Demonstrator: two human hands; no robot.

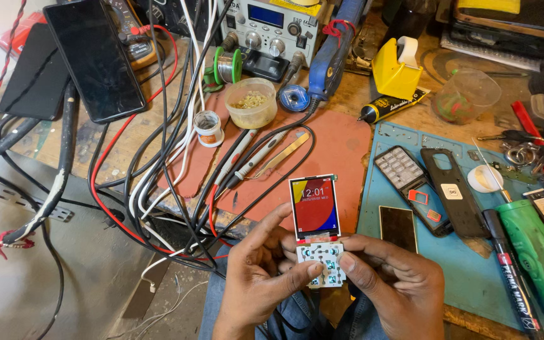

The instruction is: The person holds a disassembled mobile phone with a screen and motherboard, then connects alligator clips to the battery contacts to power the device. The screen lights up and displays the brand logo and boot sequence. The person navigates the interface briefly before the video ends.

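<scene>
A: My left hand [256, 277] and right hand [398, 286] are both closed around the bare phone board [319, 242], thumbs on its keypad, screen lit.

B: Press lightly, gripping the edges; the blue mat [473, 277] lies just right of the right hand.

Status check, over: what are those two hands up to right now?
Left hand and right hand grip a bare phone board, both thumbs on its keypad contacts. Screen lit. Tangled cables close at left, not touching.
</scene>
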